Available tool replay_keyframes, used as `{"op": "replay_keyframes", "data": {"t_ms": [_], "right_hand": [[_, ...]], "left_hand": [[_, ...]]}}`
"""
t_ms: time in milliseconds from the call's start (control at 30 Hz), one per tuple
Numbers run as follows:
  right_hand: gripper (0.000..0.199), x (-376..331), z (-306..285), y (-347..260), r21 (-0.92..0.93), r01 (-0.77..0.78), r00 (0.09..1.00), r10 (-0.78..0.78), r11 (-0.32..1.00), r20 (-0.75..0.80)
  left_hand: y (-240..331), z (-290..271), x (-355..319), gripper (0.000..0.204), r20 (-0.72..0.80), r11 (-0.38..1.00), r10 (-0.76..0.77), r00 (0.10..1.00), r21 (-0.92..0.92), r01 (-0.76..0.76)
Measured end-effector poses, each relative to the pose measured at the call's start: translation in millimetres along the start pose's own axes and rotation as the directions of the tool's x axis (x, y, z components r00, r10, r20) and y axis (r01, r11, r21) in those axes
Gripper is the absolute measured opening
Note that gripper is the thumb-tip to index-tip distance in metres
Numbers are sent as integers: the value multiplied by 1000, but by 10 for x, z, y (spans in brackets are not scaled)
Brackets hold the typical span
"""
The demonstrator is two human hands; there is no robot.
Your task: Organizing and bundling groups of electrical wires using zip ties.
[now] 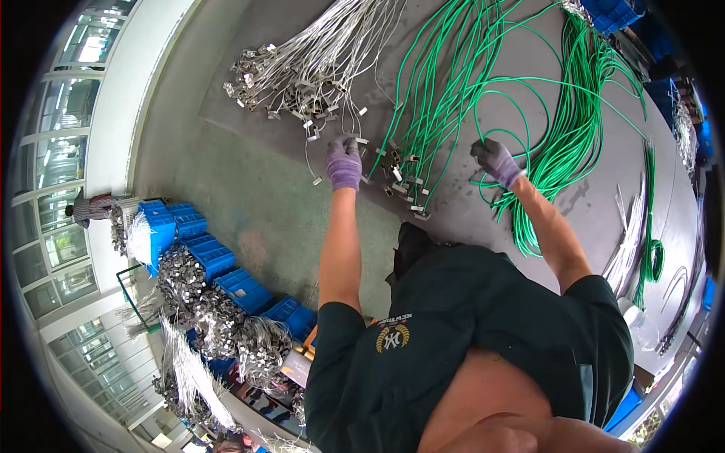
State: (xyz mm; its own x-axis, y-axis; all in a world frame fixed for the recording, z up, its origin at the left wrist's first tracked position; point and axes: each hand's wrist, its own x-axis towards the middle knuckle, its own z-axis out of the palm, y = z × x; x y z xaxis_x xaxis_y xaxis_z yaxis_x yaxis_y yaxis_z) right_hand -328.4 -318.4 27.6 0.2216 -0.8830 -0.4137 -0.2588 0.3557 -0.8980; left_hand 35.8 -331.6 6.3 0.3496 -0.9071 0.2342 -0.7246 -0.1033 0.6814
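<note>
I count at least five blue plastic crates at far left, beside heaps of silvery cable ends too many to number. Next comes one large sheaf of thin white cables on the smooth grey surface, its small metal-and-white connectors too jumbled to count. My left hand, in a lilac glove with grey fingertips, is near the surface's edge, just beside that sheaf; its grip is curled, but I cannot tell whether it pinches a cable end. To its right lies one loose sheaf of glossy green cables, with roughly a dozen boxy connectors at its near end. My right hand, gloved alike, is beside that sheaf's looping outer strands; its grip is bent inward, and whether it closes on a strand I cannot tell. I judge the step in hand to be separating green cables, the next move calling for one strand held without snagging its neighbours. Further right lie one dense green bundle, some loose white cables and one slim green bundle.
</note>
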Motion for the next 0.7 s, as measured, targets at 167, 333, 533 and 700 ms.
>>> {"op": "replay_keyframes", "data": {"t_ms": [167, 333, 533, 700], "right_hand": [[31, -182, -274, 52, 135, -47, 999, 50, 990, -14], [27, -346, -263, -77, 79, 71, 993, -62, 994, -105], [27, -92, -94, -365, 10, 54, 999, -54, 998, 0], [33, 668, 651, -1439, -393, 16, 975, 73, 919, 210]], "left_hand": [[-50, 128, 420, 18, 62, 996, -39, 997, 83, 34], [-187, 220, 660, 24, 85, 962, -176, 981, 227, 153], [-263, 316, 855, 36, 308, 833, -411, 858, 508, 217], [-728, 352, 898, 37, 303, 802, -519, 799, 495, 333]]}}
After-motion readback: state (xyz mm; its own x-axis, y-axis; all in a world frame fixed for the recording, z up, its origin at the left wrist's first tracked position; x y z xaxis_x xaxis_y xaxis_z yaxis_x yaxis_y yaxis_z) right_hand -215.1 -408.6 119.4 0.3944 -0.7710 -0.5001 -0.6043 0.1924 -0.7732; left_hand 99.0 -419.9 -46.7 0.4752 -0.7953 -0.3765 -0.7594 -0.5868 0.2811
